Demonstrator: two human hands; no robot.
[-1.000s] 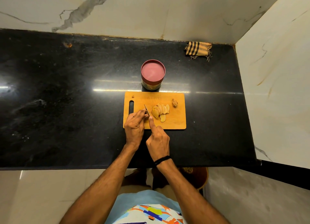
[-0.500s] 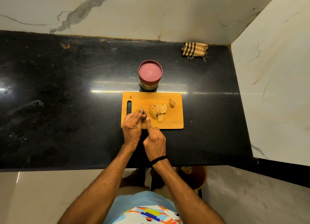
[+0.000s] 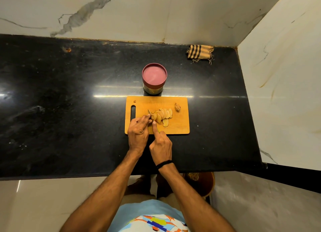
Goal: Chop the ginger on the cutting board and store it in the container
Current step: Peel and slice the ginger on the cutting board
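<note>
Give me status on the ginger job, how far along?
Roughly mid-chop. Done: a fan of slices lies on the board. In hand: the left hand holds the uncut ginger stub while the right hand holds the knife at it, forefinger along the blade. Left: finishing that stub, the small separate ginger knob, then storing; the container behind the board has its lid on.

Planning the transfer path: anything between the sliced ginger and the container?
Head view: nothing in the way. Between the ginger slices and the container there is only bare cutting board and a sliver of black counter.
</note>
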